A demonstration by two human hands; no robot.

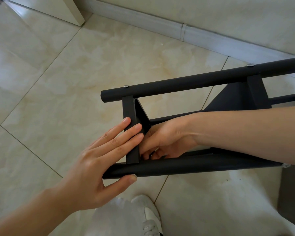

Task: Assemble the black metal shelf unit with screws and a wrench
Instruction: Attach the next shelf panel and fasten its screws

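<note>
We see the tiled floor (75, 68) carrying the black shelf unit (186, 82), which lies on its side and reaches off the right edge of the view. Above the shelf unit runs a pale baseboard (143, 21) along the wall. The far tube (194, 81) of the shelf unit shows two silver screw heads (126, 86) on its upper side; the near tube (177, 165) lies below it, and a flat crossbar (131, 130) joins the two at the shelf unit's left end.

Our left hand (99, 166) lies at that left end with its fingers (126, 132) straight and close together, pressed flat on the crossbar, while the thumb (124, 182) rests under the near tube. Our right hand (163, 138) reaches inside the frame from the right, just behind the crossbar, its fingers curled down toward the corner where crossbar meets near tube. They seem to pinch a small dark tool (154, 151), perhaps the wrench, but the crossbar and the hand itself hide most of it. Below the shelf unit, a white shoe (148, 217) stands on the floor.
</note>
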